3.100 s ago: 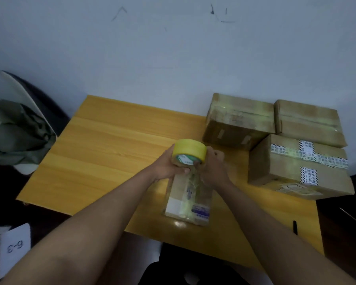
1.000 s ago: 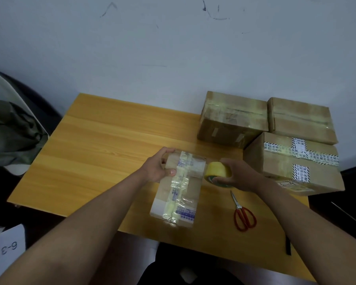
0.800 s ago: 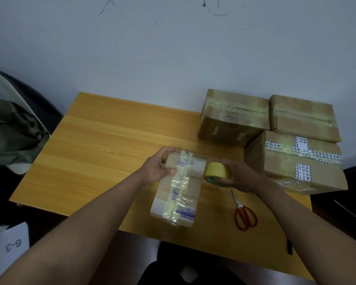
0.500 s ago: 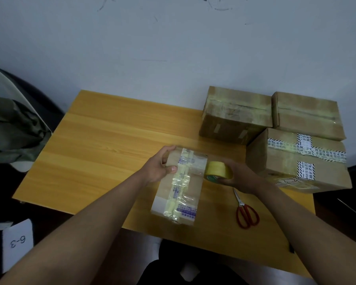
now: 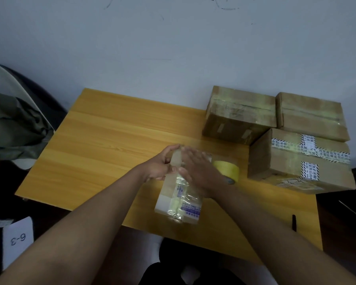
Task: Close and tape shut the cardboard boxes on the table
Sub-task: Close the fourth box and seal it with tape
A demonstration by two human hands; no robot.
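Where half a second ago my right hand (image 5: 201, 173) gripped the yellow tape roll (image 5: 227, 168) against the right side of the small box (image 5: 179, 194), it has now let go and lies flat on top of the box, fingers straight and together, pressing down on the shiny tape near the far end. That hand is a little blurred. The tape roll now sits on the worktop (image 5: 103, 140) just right of the small box, partly hidden behind my right wrist, with nothing holding it.

My left hand (image 5: 160, 163) has stayed where it was, at the far left corner of the small box, fingers curled over the far edge and thumb on the near side, gripping the box. The small box itself has not shifted: it lies closed near the front edge of the worktop, its top wrapped in clear tape and a white label at its near end.

The red scissors that lay right of the small box a moment ago are out of sight now, covered by my right forearm.

Beyond and to the right of the small box, the three larger boxes remain as before, all closed: one at the back (image 5: 239, 114), one in the back right corner (image 5: 311, 116), and a printed-tape box (image 5: 300, 161) in front of those two.
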